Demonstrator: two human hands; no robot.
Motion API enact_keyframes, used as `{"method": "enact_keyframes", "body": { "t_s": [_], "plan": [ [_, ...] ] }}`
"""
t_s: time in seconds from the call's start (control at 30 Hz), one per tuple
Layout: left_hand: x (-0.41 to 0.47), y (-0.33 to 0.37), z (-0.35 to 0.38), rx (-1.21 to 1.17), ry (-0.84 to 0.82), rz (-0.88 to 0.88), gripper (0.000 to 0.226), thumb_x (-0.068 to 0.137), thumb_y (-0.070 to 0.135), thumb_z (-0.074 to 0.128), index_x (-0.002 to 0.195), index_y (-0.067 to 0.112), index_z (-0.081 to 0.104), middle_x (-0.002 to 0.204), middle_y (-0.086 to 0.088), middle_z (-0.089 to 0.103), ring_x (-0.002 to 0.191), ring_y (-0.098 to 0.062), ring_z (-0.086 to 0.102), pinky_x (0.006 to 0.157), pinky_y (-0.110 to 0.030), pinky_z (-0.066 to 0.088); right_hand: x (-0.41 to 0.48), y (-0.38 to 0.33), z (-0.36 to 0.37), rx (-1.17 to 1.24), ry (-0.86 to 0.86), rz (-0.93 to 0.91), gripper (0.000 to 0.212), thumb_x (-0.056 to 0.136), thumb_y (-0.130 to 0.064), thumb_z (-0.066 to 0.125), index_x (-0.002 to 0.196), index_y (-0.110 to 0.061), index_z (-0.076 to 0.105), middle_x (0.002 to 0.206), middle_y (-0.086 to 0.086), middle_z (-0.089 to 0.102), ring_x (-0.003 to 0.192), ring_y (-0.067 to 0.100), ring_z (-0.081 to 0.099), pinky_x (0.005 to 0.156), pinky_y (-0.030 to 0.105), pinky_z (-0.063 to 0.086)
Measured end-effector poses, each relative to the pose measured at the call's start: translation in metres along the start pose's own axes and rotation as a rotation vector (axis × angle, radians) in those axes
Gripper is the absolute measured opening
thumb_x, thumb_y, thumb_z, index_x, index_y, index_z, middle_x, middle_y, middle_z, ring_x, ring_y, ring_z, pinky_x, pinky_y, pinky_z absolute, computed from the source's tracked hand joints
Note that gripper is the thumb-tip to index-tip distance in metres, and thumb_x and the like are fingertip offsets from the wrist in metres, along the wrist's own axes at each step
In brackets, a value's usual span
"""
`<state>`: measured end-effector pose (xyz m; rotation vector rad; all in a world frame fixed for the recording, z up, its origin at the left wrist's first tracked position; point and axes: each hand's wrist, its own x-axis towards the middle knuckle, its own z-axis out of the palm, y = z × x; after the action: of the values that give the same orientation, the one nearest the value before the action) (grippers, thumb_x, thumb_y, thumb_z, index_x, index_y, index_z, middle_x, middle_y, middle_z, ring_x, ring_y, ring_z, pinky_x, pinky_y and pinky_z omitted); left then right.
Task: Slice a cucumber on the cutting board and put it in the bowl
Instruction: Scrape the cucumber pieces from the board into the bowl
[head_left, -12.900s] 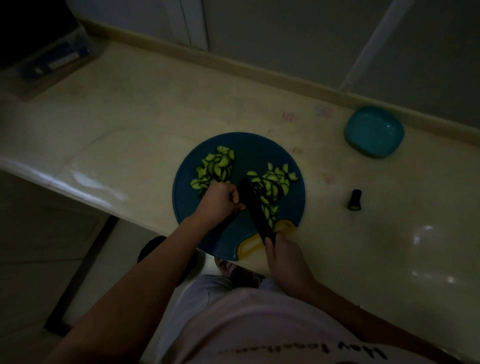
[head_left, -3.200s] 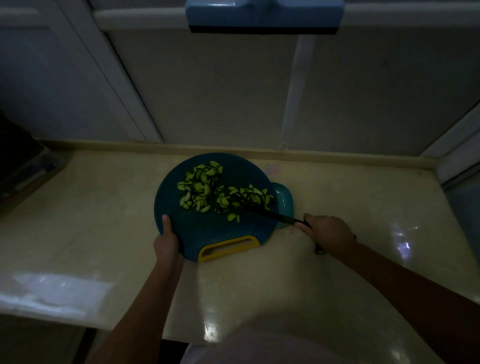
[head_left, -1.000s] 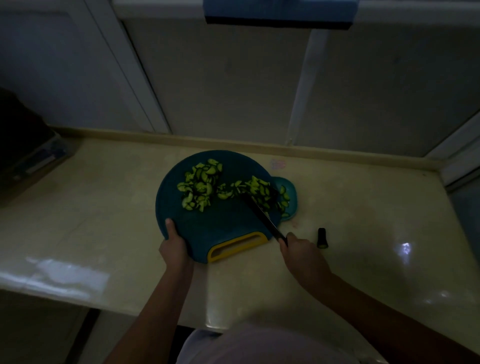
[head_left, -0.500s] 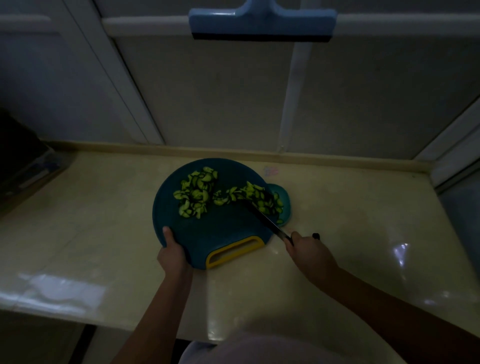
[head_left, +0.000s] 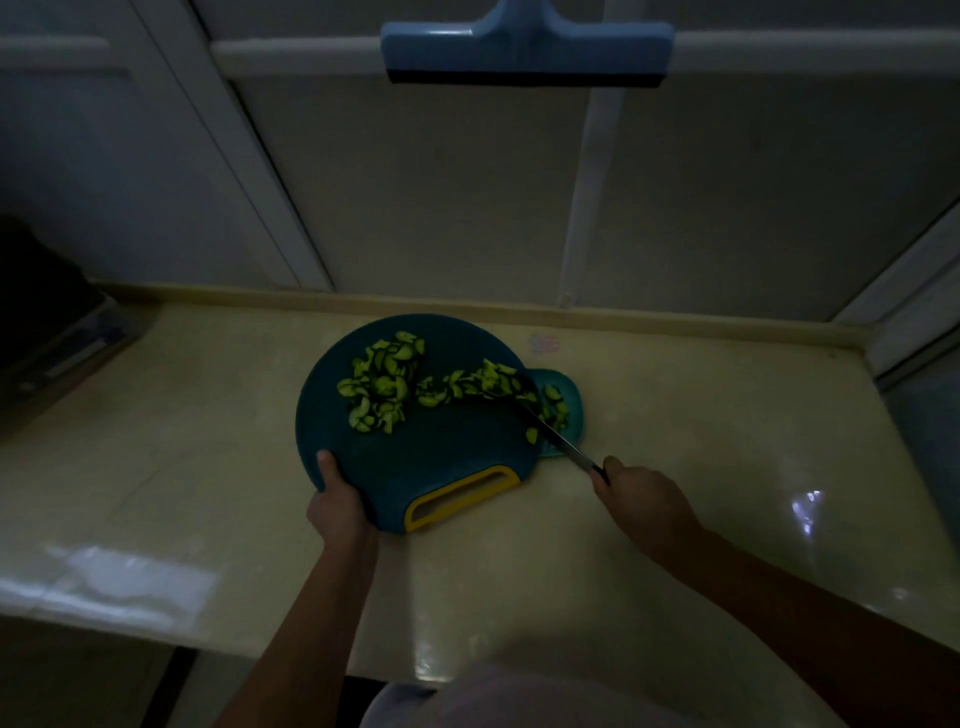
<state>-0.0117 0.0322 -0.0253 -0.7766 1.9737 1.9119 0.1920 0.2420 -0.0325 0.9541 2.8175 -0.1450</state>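
The left hand (head_left: 338, 506) grips the near left edge of the cutting board (head_left: 441, 460). The thumb lies on the board's top face; the other fingers are hidden beneath it. The right hand (head_left: 643, 500) is curled around the handle of the knife (head_left: 551, 437), near the middle of the bench (head_left: 208, 441). The blade runs up and left from this hand, across the right edge of the board, and its tip is among the slices.

The board is round and dark teal, with a yellow handle slot (head_left: 462, 496) at its near edge. Two groups of cucumber slices lie on its far half: a left pile (head_left: 382, 388) and a right row (head_left: 475, 382) which reaches the board's right edge. The right edge of the board overlaps the left part of the bowl (head_left: 575, 415). A few slices (head_left: 557, 410) are inside the bowl.

A dark object (head_left: 47, 322) sits at the far left corner of the bench. A blue squeegee-like tool (head_left: 524, 49) hangs on the wall behind the bench.
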Motion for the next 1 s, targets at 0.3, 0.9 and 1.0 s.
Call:
{"method": "enact_keyframes", "body": {
  "t_s": [0.3, 0.9, 1.0],
  "plan": [
    [0.005, 0.004, -0.003, -0.009, 0.02, -0.005, 0.063, 0.088, 0.053, 0.051, 0.118, -0.002, 0.054, 0.111, -0.011, 0.058, 0.093, -0.023, 0.057, 0.08, -0.038, 0.05, -0.001, 0.025, 0.003, 0.124, 0.011, 0.141, 0.035, 0.099, -0.036, 0.032, 0.098, -0.008, 0.053, 0.092, 0.014, 0.066, 0.082, 0.031, 0.064, 0.068, 0.035, 0.047],
    [0.011, 0.002, -0.008, -0.026, -0.004, 0.008, 0.057, 0.091, 0.049, 0.051, 0.117, -0.001, 0.055, 0.1, -0.007, 0.058, 0.089, -0.022, 0.057, 0.071, -0.03, 0.045, -0.016, 0.01, 0.005, -0.011, 0.054, 0.048, 0.035, 0.061, -0.024, 0.085, 0.056, -0.012, 0.053, 0.038, 0.004, 0.049, 0.025, 0.02, 0.046, 0.027, 0.025, 0.022],
    [0.013, 0.002, -0.011, -0.014, -0.004, 0.014, 0.057, 0.091, 0.049, 0.05, 0.118, -0.001, 0.055, 0.1, -0.007, 0.057, 0.088, -0.022, 0.057, 0.072, -0.031, 0.044, -0.012, 0.015, 0.004, 0.043, 0.064, 0.093, 0.028, 0.095, -0.033, 0.046, 0.087, -0.009, 0.056, 0.073, 0.011, 0.066, 0.065, 0.029, 0.064, 0.051, 0.029, 0.033]
  ]
}}
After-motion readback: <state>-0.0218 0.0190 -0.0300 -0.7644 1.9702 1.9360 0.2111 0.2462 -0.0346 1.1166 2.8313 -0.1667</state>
